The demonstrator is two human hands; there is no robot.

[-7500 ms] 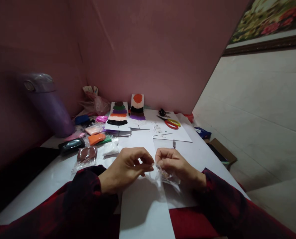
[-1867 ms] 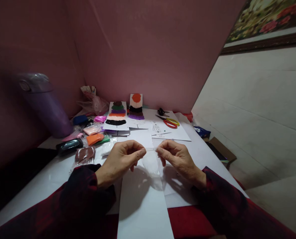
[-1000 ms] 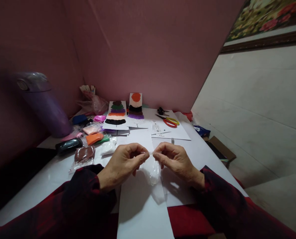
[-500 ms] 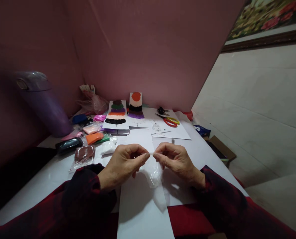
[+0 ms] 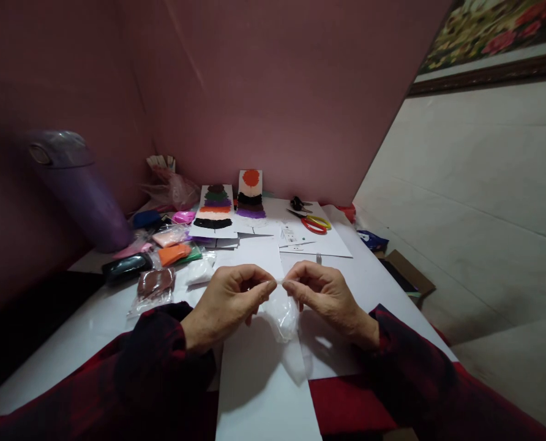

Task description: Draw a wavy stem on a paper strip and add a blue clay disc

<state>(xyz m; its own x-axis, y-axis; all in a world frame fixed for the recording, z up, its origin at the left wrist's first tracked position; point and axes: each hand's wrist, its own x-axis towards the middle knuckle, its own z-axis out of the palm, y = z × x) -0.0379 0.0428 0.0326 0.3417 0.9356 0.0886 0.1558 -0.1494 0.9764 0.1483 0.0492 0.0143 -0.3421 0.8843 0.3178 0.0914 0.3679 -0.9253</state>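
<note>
Between my hands hangs a clear plastic bag (image 5: 283,320) with something white inside. My left hand (image 5: 231,299) pinches its top edge between thumb and forefinger. Close beside it, my right hand (image 5: 325,294) grips the same edge in a like pinch, the fingertips almost meeting. Below the bag, a long white paper strip (image 5: 264,392) lies on the table and carries its shadow. To the left of my left hand is another bag of white clay-like material (image 5: 201,271). Packets of brown (image 5: 156,285) and orange (image 5: 174,254) material lie farther left.
A purple bottle (image 5: 84,190) stands at the left. Cards with coloured bands (image 5: 214,211) lean at the back near the wall. Scissors with red and yellow handles (image 5: 316,224) rest on white paper at the back right, with a small fork (image 5: 319,259) nearer me.
The hanging bag has lifted very slightly between my fingers. Both hands keep their pinch and stay nearly in place.
</note>
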